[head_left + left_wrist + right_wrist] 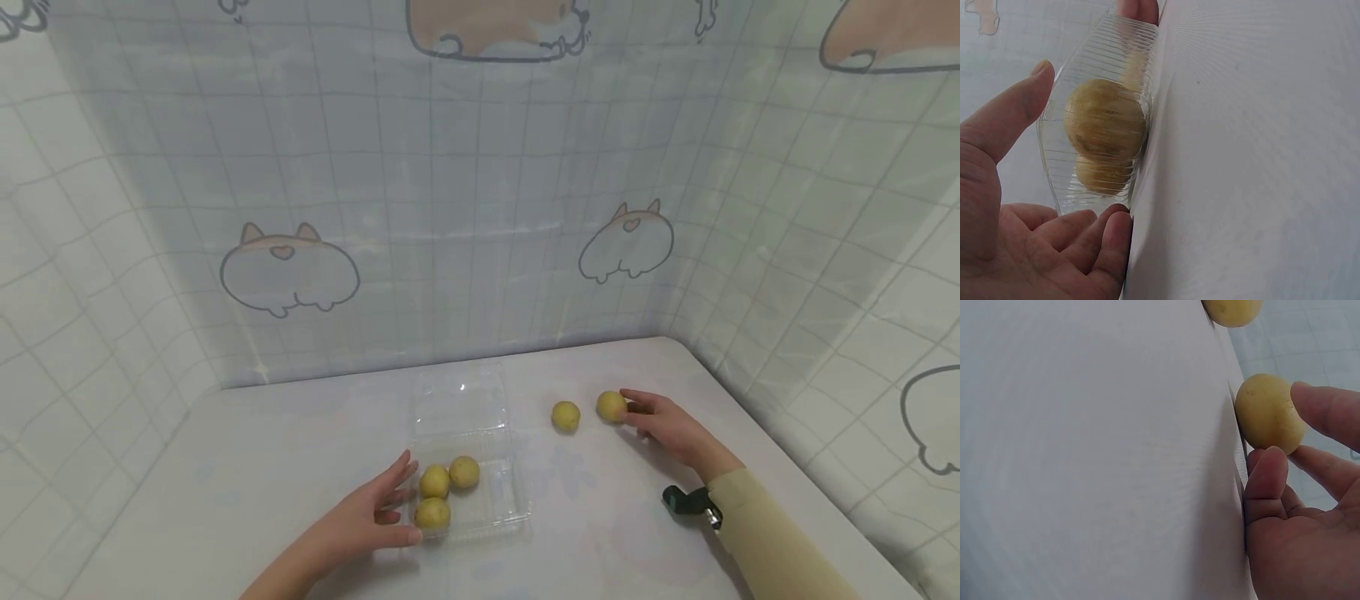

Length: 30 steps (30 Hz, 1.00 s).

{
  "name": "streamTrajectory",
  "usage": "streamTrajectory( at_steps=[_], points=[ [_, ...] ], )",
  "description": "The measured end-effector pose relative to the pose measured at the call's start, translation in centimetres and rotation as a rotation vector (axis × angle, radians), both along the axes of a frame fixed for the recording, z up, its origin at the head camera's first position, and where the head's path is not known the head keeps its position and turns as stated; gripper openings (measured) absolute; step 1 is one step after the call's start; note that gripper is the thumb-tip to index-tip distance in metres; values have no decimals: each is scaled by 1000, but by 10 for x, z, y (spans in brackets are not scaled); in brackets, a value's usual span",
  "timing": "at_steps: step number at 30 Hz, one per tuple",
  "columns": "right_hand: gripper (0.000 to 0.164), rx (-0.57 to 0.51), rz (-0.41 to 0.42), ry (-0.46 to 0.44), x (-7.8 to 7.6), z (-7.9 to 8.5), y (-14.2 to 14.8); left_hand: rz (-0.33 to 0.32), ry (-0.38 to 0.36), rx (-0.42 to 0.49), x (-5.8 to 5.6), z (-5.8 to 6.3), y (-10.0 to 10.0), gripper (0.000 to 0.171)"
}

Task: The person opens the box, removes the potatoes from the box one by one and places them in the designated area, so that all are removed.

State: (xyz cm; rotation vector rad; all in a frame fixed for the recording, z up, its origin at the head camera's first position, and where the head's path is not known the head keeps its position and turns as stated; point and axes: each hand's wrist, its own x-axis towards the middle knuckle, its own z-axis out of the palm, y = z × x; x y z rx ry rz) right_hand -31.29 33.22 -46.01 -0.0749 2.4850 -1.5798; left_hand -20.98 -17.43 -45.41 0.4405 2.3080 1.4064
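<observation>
A clear plastic clamshell box (517, 492) lies open on the white tabletop, its lid (461, 408) folded back towards the wall. Three round yellow fruits (464, 472) sit in its left half. My left hand (367, 517) is spread along the box's left side, thumb by the near corner; in the left wrist view the thumb lies along the ribbed plastic. To the right, my right hand (667, 425) holds another yellow fruit (1266, 412) at the table surface, thumb on one side and fingers on the other. A further yellow fruit (566, 416) rests just left of it.
A fabric wall (450, 208) with a grid and corgi print surrounds the table on three sides. A dark device with a metal part (690, 502) shows by the right sleeve (772, 533). The table's rounded far-right corner lies beyond the right hand.
</observation>
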Motion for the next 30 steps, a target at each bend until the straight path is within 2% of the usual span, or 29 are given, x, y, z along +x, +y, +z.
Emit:
streamTrajectory(
  at_steps=[17, 25, 30],
  points=[
    [69, -1, 4, -21, 3, 5, 1, -3, 19, 0, 2, 4, 1, 108],
    [69, -14, 1, -23, 14, 7, 4, -7, 14, 4, 2, 4, 1, 107],
    [72, 38, 16, 14, 26, 11, 7, -12, 15, 5, 2, 3, 1, 106]
  ],
)
